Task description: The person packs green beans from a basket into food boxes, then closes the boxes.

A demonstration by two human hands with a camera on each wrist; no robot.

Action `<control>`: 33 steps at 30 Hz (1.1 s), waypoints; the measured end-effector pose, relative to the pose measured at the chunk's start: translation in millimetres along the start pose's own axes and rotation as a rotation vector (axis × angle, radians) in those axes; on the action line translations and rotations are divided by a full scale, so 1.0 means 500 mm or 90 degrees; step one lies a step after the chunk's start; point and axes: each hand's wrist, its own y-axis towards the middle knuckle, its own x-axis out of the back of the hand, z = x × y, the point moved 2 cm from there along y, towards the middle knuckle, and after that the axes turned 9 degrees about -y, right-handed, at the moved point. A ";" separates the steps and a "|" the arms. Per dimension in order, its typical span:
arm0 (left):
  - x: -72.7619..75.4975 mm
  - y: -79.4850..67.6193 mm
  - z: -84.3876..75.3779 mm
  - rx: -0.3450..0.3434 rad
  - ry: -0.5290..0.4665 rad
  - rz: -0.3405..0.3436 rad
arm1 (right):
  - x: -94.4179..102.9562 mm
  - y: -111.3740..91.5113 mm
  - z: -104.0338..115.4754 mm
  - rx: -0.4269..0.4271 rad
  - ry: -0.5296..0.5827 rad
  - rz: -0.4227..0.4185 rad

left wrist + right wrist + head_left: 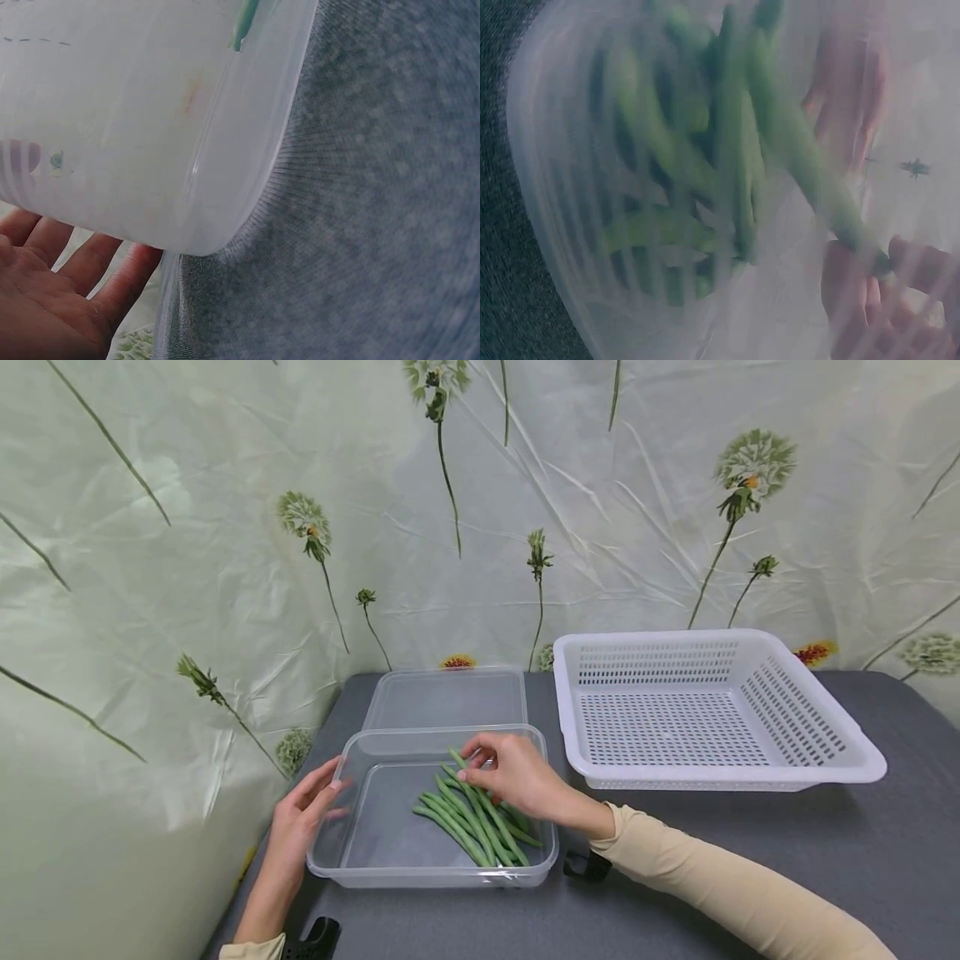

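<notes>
Several green beans (480, 827) lie in the right part of a clear plastic container (427, 878). Over that container, my right hand (525, 777) pinches one green bean (810, 169) near its end, between thumb and fingertips. That bean slants across the others in the right wrist view, seen through the cloudy container wall. At the opposite side, my left hand (292, 827) is beside the container's left wall, its fingers spread and nearly straight. In the left wrist view those fingers (90, 262) reach along the outside of the wall, partly hidden behind it.
Behind the container lies a clear rectangular lid (450, 697). A white perforated basket (615, 772) stands at the back right of the grey-covered table (675, 843). Flower-printed sheeting (480, 527) hangs along the back and left. A black wrist device (587, 865) sits below the right wrist.
</notes>
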 end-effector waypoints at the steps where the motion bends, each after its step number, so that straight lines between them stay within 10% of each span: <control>1: 0.000 0.000 0.000 -0.001 -0.003 0.001 | 0.000 -0.001 0.000 0.000 -0.007 0.000; 33: 0.011 -0.003 -0.013 -0.010 0.030 0.059 | 0.026 -0.027 -0.006 0.106 -0.110 -0.204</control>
